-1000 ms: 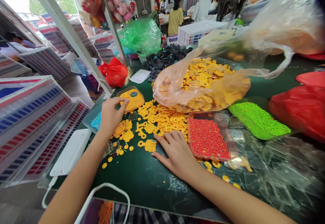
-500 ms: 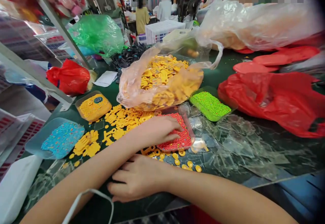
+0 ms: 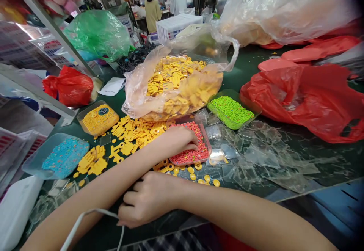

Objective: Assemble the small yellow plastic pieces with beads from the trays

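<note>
My left hand (image 3: 182, 138) reaches across to a clear tray of small red beads (image 3: 196, 156). Its fingers are drawn together at the beads, and anything between them is too small to make out. Beneath my left forearm, my right hand (image 3: 149, 196) is curled closed above the table's front part; its fingertips are hidden, as is whatever they grip. Yellow plastic pieces (image 3: 142, 131) lie loose behind the left forearm. Flat yellow discs (image 3: 192, 176) are scattered in front of the red tray.
An open plastic bag of yellow pieces (image 3: 173, 109) lies behind the red beads. Trays of green beads (image 3: 231, 110), yellow beads (image 3: 98, 120) and blue beads (image 3: 64, 158) stand around. Clear plastic squares (image 3: 264, 160) cover the right side, near a red bag (image 3: 307, 107). A white cable (image 3: 76, 226) crosses my left forearm.
The fingers of my left hand, spread over the red beads before, have drawn together. My right hand stays curled in place. The whole view has shifted slightly.
</note>
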Tool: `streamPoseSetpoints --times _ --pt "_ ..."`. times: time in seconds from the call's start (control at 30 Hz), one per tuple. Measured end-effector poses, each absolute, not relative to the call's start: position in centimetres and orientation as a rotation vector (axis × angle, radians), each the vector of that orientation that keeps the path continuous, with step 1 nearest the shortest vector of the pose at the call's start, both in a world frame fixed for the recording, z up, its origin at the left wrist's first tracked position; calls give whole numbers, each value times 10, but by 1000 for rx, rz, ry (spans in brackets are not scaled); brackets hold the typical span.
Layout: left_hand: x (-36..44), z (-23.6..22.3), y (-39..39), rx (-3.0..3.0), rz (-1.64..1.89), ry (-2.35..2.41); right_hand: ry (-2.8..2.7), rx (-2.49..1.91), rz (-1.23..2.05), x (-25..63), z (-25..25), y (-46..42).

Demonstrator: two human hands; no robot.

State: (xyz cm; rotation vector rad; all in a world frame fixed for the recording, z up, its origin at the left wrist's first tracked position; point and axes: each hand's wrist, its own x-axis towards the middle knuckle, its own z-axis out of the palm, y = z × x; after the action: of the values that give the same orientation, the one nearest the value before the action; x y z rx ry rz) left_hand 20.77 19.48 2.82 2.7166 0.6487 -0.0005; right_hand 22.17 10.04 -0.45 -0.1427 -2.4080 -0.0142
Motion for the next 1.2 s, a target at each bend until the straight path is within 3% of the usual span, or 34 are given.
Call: streamPoseSetpoints --times 0.17,0.37,0.63,1.2 --pt "180 52 183 2758 265 724 -2570 -162 20 227 4 96" --pt "86 63 144 2523 791 1165 -2593 -164 109 225 0 86" --pt "22 10 101 2397 695 1456 -2566 -249 195 225 -6 89" --pt "20 9 97 2374 558 1380 -2613 -321 426 225 -10 93"
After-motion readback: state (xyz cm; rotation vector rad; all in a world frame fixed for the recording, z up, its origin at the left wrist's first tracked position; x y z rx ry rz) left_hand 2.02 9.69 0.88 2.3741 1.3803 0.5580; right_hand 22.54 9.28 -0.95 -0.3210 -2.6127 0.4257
